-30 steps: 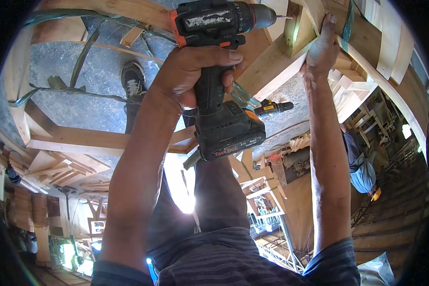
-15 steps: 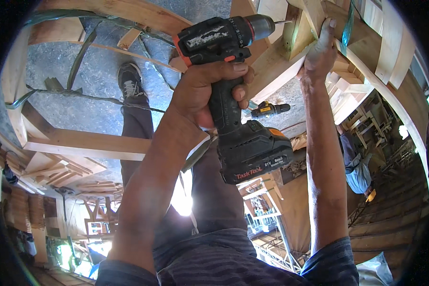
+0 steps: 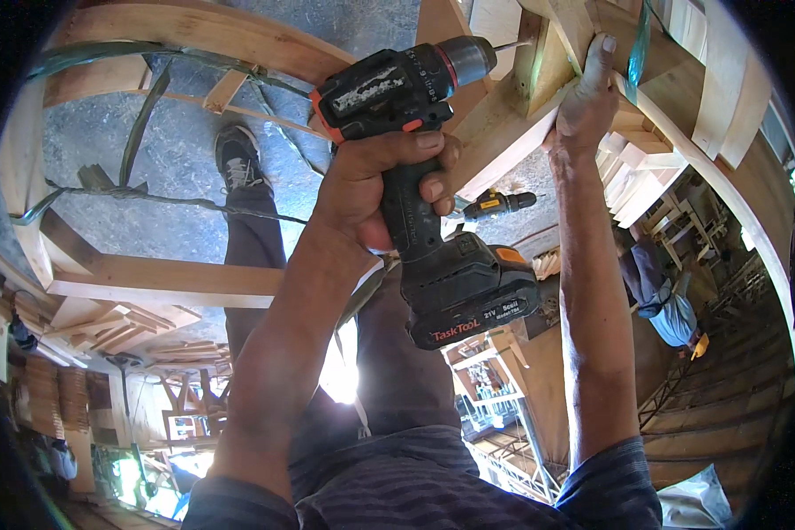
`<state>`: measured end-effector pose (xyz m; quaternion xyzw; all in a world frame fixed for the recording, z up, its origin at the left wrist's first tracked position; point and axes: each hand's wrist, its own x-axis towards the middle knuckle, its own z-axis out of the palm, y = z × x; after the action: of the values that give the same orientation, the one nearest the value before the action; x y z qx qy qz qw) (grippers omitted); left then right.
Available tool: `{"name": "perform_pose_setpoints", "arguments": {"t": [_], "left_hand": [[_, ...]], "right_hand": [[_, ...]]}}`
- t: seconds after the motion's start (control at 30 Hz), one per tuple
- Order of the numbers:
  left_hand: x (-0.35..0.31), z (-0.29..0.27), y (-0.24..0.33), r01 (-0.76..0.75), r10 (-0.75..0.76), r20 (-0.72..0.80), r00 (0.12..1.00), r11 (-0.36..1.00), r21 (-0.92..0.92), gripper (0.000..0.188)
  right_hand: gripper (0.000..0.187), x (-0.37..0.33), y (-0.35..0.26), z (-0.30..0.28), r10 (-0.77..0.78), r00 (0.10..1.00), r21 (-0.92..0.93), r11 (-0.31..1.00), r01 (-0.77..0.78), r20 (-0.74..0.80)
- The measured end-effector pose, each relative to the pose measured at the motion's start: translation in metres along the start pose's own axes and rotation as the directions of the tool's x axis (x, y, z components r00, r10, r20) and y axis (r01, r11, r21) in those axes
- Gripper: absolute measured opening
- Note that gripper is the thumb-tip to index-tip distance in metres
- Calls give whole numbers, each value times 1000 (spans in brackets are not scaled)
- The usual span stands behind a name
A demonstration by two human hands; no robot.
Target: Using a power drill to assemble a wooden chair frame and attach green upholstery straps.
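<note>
A black cordless drill with red-orange trim is held up by its grip in my left hand, fingers wrapped round the handle. From its chuck a thin bit points right, at the corner of a wooden frame. Whether the bit's tip touches the wood I cannot tell. My right hand is closed round a pale timber of that frame, thumb up along its face, its other fingers partly hidden behind it.
A second drill with a yellow mark lies beyond the handle. Dark straps stretch across curved timbers on the left, over a grey floor. Stacked wood pieces stand at the right. Another person is further off, right.
The drill and my left hand have shifted slightly left, the drill's nose tilting up a little. My right hand keeps its hold on the frame.
</note>
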<state>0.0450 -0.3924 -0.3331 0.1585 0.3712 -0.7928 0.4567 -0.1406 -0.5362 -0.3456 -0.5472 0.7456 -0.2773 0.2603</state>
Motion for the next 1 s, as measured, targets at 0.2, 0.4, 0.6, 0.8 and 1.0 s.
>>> {"name": "perform_pose_setpoints", "arguments": {"t": [0.2,0.4,0.6,0.8,1.0], "left_hand": [[1,-2,-4,-2,2,3,1000,1000,-16,20],[1,-1,-8,-37,37,20,999,999,-7,20],[4,0,-8,-18,19,28,999,1000,-15,19],[7,-2,-10,-17,19,52,998,999,-46,19],[9,0,-12,-8,9,31,999,999,-49,19]], "right_hand": [[53,-3,8,-2,32,999,103,994,-34,28],[56,-11,6,-8,219,973,216,949,-229,71],[57,-14,-2,-10,205,976,196,956,-217,76],[64,-11,-2,-11,213,969,134,964,-229,127],[56,-7,-5,6,83,994,213,972,-97,71]]}}
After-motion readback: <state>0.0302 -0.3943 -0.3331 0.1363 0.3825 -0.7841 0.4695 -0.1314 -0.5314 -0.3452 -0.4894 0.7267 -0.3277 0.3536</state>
